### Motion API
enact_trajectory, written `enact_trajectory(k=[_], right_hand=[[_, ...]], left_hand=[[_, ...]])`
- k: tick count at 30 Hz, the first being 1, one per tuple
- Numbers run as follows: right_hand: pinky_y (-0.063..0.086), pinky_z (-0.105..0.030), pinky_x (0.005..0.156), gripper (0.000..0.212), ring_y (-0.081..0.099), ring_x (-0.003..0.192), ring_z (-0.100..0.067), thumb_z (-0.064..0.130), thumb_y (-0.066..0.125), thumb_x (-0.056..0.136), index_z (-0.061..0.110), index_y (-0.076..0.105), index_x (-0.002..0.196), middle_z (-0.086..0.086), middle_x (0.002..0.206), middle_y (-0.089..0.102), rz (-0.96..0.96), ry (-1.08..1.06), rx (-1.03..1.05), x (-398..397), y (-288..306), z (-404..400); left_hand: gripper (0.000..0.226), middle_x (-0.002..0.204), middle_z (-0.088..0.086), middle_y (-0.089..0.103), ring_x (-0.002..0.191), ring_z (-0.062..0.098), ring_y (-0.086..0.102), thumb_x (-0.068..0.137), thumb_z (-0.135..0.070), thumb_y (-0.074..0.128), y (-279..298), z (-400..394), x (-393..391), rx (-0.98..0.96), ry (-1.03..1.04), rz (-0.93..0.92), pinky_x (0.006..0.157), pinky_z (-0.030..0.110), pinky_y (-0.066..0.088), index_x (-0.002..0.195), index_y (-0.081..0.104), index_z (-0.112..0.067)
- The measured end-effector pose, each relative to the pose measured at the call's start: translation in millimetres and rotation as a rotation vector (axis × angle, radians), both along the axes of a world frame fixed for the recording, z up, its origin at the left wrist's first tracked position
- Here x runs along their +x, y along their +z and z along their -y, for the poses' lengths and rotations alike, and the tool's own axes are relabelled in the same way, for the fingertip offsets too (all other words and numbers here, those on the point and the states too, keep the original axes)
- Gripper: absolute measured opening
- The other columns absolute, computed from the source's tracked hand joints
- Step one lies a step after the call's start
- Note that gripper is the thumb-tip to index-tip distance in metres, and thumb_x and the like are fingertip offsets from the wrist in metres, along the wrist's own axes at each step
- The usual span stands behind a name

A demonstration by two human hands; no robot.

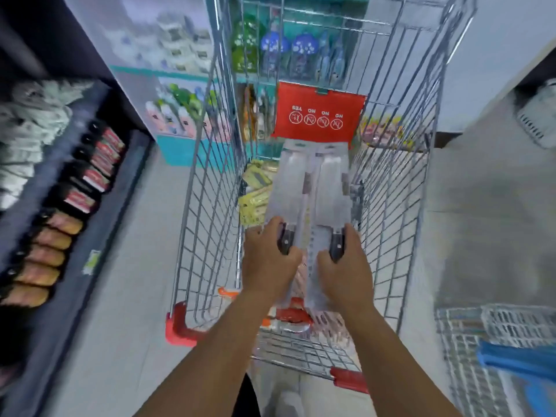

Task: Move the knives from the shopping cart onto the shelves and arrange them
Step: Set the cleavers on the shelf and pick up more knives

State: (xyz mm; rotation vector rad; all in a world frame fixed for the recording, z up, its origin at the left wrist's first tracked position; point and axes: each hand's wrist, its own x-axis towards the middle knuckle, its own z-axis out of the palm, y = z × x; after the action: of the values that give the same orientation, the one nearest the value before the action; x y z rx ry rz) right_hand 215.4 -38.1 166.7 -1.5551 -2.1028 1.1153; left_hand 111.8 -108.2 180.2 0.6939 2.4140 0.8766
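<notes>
From the head camera I look down into a shopping cart [210, 224], and both my hands are over its basket, each holding a packaged knife. My left hand [267, 260] has its fingers curled round the dark handle of the left knife [290, 188], gripping it at the near end of its clear pack. My right hand [346, 263] is curled the same way round the dark handle of the right knife [331, 188]. The two packs lie side by side, touching or nearly so, with the broad blades running away from my grip toward the far end of the cart. Just beyond the blade tips stands the red flap [319, 115] of the cart, with white round signs printed on it. To the left of my left grip and lower in the basket lie some yellow packs [255, 197]; the picture is too blurred for me to say what they hold. Below my wrists, on the near side of the grip, the cart's red handle [349, 380] crosses under my right forearm, and a red corner bumper [177, 326] sits well to the left. Far left of my grip runs a dark shelf [90, 224], with a row of dark-handled goods [60, 224] laid along it. Far right and near me I see a wire basket [481, 341] with something blue [517, 359] on it.
</notes>
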Motion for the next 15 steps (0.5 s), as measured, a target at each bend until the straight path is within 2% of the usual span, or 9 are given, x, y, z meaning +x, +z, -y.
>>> enact_trajectory(k=[3, 6, 9, 15], right_hand=[[0.04, -0.024, 0.062, 0.045, 0.058, 0.082, -0.016, 0.019, 0.057, 0.088, 0.028, 0.039, 0.128, 0.002, 0.103, 0.059, -0.084, 0.068, -0.005, 1.2, 32.9, 17.8], [0.041, -0.023, 0.067, 0.052, 0.056, 0.086, -0.016, 0.02, 0.057, 0.088, 0.028, 0.038, 0.135, 0.003, 0.105, 0.057, -0.141, 0.15, 0.019, -0.3, 69.1, 41.4], [0.043, -0.026, 0.08, 0.058, 0.058, 0.098, -0.018, 0.021, 0.058, 0.087, 0.03, 0.036, 0.14, 0.005, 0.109, 0.059, -0.21, 0.247, 0.052, -9.1, 100.7, 66.2], [0.035, -0.022, 0.084, 0.064, 0.053, 0.117, -0.021, 0.02, 0.059, 0.089, 0.028, 0.031, 0.147, 0.001, 0.133, 0.054, -0.268, 0.47, 0.053, -43.8, 149.2, 123.9]], left_hand=[[0.057, 0.107, -0.003, 0.032, 0.096, 0.02, 0.054, 0.08, -0.026, 0.065, 37.2, 24.6, 7.5, 0.077, 0.099, -0.022, 0.076, 0.024, 0.041, 0.133, 0.046, -0.033], [0.057, 0.11, -0.005, 0.035, 0.09, 0.015, 0.055, 0.079, -0.022, 0.065, 73.1, 56.0, 11.9, 0.145, 0.205, -0.059, 0.078, 0.02, 0.039, 0.132, 0.048, -0.034], [0.058, 0.118, -0.006, 0.039, 0.099, 0.014, 0.058, 0.078, -0.022, 0.064, 104.1, 90.8, 10.7, 0.183, 0.319, -0.112, 0.084, 0.017, 0.038, 0.132, 0.049, -0.037], [0.059, 0.114, -0.01, 0.035, 0.106, 0.009, 0.051, 0.081, -0.023, 0.063, 154.3, 170.8, -3.8, 0.209, 0.5, -0.209, 0.081, 0.012, 0.032, 0.135, 0.045, -0.039]])
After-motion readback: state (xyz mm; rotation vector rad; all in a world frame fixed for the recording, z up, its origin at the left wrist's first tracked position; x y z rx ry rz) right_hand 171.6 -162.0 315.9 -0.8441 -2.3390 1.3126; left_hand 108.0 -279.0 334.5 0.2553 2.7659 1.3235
